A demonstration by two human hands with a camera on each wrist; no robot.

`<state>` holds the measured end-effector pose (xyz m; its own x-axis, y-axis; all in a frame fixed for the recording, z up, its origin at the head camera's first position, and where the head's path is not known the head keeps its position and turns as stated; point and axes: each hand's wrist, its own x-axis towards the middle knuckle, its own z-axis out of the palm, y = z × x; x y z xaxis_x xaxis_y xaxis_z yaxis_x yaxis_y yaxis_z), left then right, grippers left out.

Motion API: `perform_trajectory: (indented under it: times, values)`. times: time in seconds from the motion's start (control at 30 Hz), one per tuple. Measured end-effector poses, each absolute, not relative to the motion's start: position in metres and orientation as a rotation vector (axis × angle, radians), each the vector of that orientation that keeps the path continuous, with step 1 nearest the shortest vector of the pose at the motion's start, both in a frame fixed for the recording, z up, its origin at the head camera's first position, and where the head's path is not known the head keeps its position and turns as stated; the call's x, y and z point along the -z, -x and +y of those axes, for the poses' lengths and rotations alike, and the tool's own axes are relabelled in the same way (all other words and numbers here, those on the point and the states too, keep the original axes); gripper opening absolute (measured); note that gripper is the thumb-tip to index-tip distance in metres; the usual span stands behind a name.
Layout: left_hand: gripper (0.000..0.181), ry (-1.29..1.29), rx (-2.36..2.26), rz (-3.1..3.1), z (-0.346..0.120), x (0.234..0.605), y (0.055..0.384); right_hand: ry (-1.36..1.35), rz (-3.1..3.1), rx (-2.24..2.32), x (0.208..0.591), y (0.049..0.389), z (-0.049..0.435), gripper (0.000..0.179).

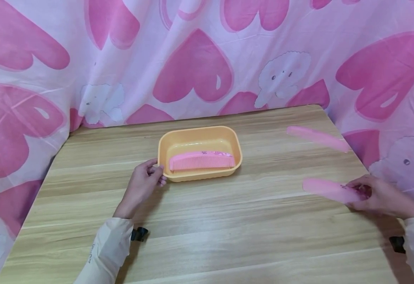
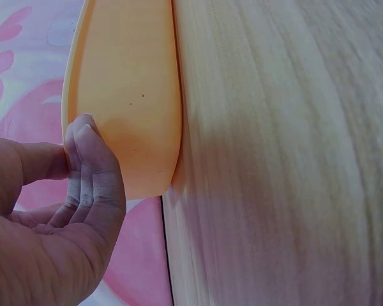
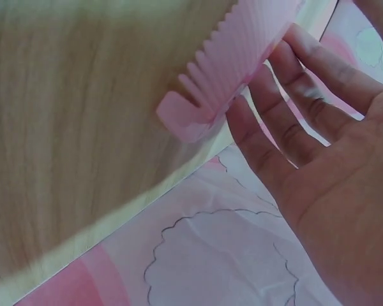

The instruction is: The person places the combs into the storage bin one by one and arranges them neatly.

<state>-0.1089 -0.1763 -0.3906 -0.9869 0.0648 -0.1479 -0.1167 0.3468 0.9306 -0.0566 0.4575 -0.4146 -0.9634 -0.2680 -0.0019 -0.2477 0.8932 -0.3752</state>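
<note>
A yellow-orange plastic tray (image 1: 199,175) sits near the middle of the table, with a pink comb (image 1: 202,161) lying inside along its front wall. My left hand (image 1: 145,179) grips the tray's left corner; in the left wrist view, thumb and curled fingers (image 2: 99,166) meet at its rim. At the right side, my right hand (image 1: 379,195) holds a second pink comb (image 1: 325,188) by its right end. The right wrist view shows this comb's teeth (image 3: 233,48) facing away from the palm and the fingertips along its back; the thumb is mostly out of frame there.
A third pink comb (image 1: 317,137) lies at the back right of the wooden table (image 1: 207,232), its end close to the right edge. Behind the table hangs a pink curtain (image 1: 192,67) with hearts, which also runs down both sides.
</note>
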Motion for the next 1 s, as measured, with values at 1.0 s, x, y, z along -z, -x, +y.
perform_trajectory:
  times: [1.0]
  values:
    - [0.042,0.032,-1.726,2.441,-0.177,0.398,0.112,0.697,2.923,0.697,0.354,0.182,0.344,0.035]
